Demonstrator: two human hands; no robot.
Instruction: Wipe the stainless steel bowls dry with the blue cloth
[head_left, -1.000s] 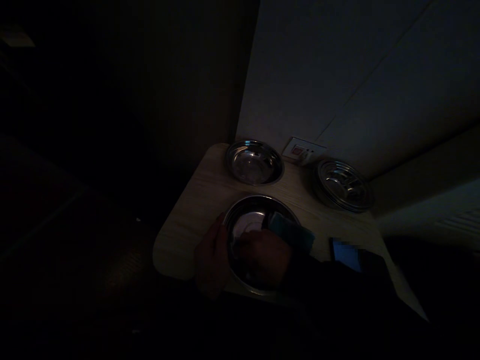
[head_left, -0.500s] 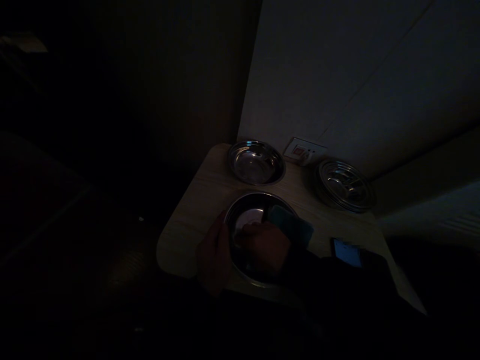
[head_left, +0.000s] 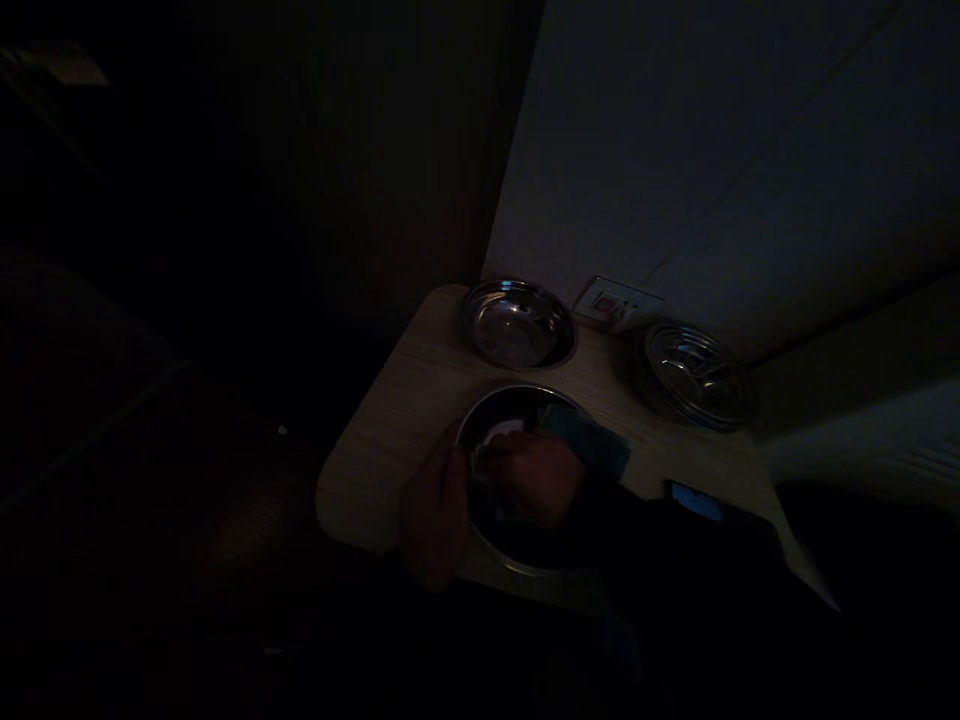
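In dim light, a steel bowl (head_left: pixel 486 412) sits near the front of the small table, and my left hand (head_left: pixel 435 515) grips its left rim with the thumb at the edge. My right hand (head_left: pixel 536 475) reaches down inside this bowl, fingers closed and pressed to its inner surface. A teal cloth (head_left: pixel 592 440) spreads from beside that hand over the bowl's far right rim. Darkness hides the fingertips, but the cloth seems bunched beneath them. Behind stands a second steel bowl (head_left: pixel 517 325), shiny inside.
Several stacked steel bowls or plates (head_left: pixel 697 375) stand at the back right of the pale wooden table (head_left: pixel 360 480). A phone (head_left: pixel 696 502) with a lit screen lies by my right sleeve. A wall socket (head_left: pixel 615 300) is just above the table's back edge.
The view has shifted slightly. My left hand stays on the bowl's rim, and my right hand has moved a little inside the bowl, with the cloth's edge shifting.
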